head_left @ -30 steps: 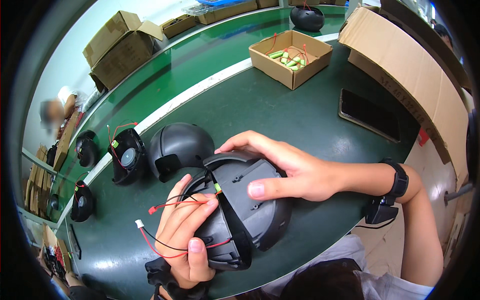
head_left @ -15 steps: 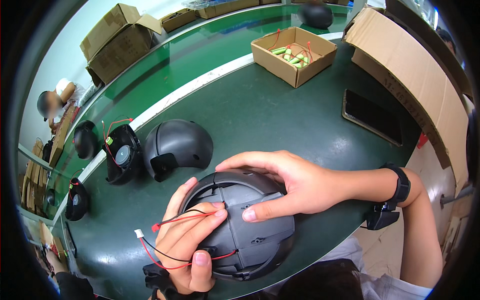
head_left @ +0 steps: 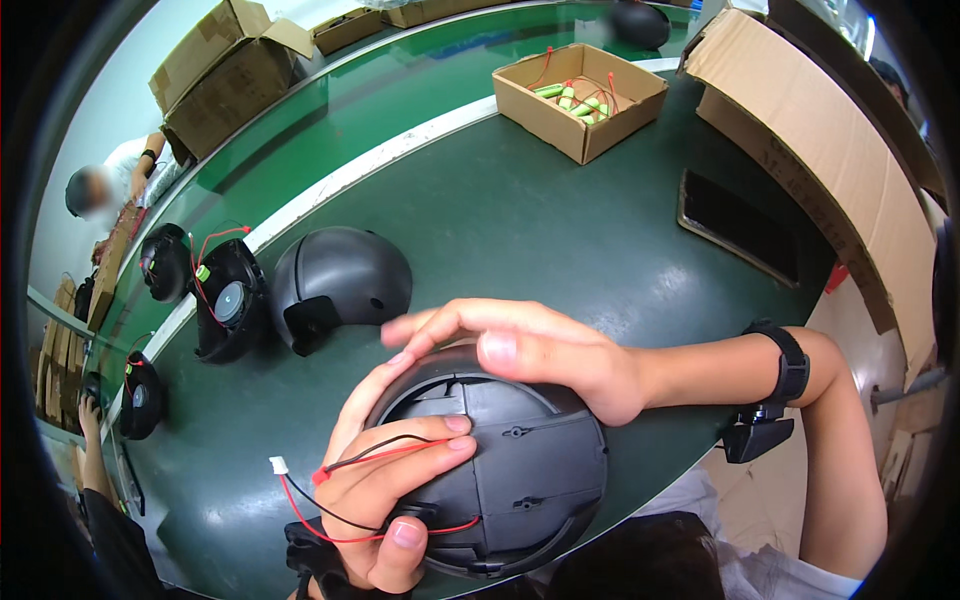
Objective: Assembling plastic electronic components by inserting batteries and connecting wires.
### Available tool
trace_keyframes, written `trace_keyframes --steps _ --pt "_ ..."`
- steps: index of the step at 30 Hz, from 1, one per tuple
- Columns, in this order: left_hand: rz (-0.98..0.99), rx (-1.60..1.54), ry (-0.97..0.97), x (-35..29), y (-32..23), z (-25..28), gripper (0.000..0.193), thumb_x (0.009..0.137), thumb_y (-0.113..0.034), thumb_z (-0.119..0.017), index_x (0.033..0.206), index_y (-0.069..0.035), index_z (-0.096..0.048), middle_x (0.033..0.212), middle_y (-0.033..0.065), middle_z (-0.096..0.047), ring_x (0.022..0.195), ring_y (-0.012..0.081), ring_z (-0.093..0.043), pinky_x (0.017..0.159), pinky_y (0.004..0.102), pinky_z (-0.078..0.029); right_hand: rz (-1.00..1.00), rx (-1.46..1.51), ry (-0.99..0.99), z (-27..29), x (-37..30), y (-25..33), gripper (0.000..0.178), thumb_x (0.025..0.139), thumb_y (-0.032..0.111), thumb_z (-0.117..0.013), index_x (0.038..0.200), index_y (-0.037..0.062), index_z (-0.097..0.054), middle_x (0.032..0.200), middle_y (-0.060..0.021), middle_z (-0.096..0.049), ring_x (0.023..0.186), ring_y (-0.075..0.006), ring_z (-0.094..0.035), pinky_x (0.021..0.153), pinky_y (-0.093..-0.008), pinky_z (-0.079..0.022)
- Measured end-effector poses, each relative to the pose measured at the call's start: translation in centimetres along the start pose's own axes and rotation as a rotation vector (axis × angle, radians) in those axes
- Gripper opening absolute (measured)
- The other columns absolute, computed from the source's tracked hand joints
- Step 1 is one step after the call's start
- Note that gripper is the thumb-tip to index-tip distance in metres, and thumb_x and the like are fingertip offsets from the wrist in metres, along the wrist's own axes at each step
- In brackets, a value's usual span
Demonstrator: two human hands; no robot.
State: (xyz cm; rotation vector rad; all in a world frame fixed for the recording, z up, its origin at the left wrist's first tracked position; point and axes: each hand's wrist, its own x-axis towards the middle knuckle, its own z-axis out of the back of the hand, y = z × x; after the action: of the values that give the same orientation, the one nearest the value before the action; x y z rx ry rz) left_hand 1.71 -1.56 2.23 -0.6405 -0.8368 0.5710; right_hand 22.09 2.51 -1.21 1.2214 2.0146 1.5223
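A round black plastic housing (head_left: 540,465) faces me near the table's front edge, its ribbed grey-black inner side up. My left hand (head_left: 385,500) grips its left side, two fingers lying across the inner face. Red and black wires (head_left: 400,452) run between those fingers; one pair ends in a red plug (head_left: 320,476), another in a white plug (head_left: 278,465). My right hand (head_left: 560,350) is open over the far rim, fingers stretched leftward and thumb lifted off the inner face. Whether its palm touches the rim is hidden. Just beyond lies a black domed shell (head_left: 345,275).
Left of the dome stand open black shells (head_left: 228,300) with wires and round speaker-like discs. A cardboard box (head_left: 575,125) with green wired cells stands far off. A dark phone (head_left: 740,228) lies right, near a large carton (head_left: 790,130). Other people work at left.
My right thumb has come off the inner face and moved up to the far rim; the fingers slid left. The housing shifted slightly right and toward me. A co-worker's arm reaches in at left.
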Motion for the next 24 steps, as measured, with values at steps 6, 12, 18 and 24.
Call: trace_keyframes --steps 6,12,18,24 --pt "0.027 -0.021 0.041 -0.5 0.0 0.5 0.051 0.097 -0.042 -0.032 0.101 -0.002 -0.063 0.100 0.0194 -0.063 0.117 0.0415 -0.051 0.105 0.0586 -0.031 0.013 -0.046 0.062 -0.5 -0.1 0.5 0.038 0.098 0.025 -0.049 0.119 -0.0056 -0.059 0.110 -0.0093 -0.063 0.106 -0.0129 -0.054 0.095 -0.0278 -0.040" --pt "-0.052 -0.164 -0.358 -0.7 3.0 -1.4 0.082 0.086 -0.064 -0.050 0.138 -0.002 -0.034 0.135 0.0280 -0.038 0.122 0.0394 -0.048 0.103 0.0486 -0.036 -0.014 -0.120 -0.058 0.1 -0.1 1.7 0.037 0.094 0.022 -0.054 0.119 -0.0044 -0.060 0.111 -0.0089 -0.064 0.103 -0.0129 -0.056 0.091 -0.0263 -0.042" --pt "0.026 -0.113 -0.552 -1.1 3.2 -1.3 0.090 0.083 -0.074 -0.041 0.134 0.001 -0.034 0.134 0.0207 -0.040 0.123 0.0368 -0.047 0.102 0.0486 -0.036 0.071 -0.087 -0.253 2.4 1.1 4.2 0.046 0.096 0.034 -0.044 0.117 -0.0038 -0.061 0.112 -0.0135 -0.064 0.102 -0.0168 -0.060 0.094 -0.0284 -0.044" --pt "-0.168 -0.085 -0.582 -1.3 4.1 -1.4 0.058 0.090 -0.056 -0.043 0.102 0.000 -0.053 0.100 0.0138 -0.050 0.087 0.0248 -0.054 0.078 0.0389 -0.045 0.384 -0.368 -0.540 9.8 11.2 6.0 0.049 0.096 0.040 -0.047 0.104 -0.0048 -0.065 0.095 -0.0076 -0.067 0.089 -0.0125 -0.059 0.083 -0.0271 -0.046"
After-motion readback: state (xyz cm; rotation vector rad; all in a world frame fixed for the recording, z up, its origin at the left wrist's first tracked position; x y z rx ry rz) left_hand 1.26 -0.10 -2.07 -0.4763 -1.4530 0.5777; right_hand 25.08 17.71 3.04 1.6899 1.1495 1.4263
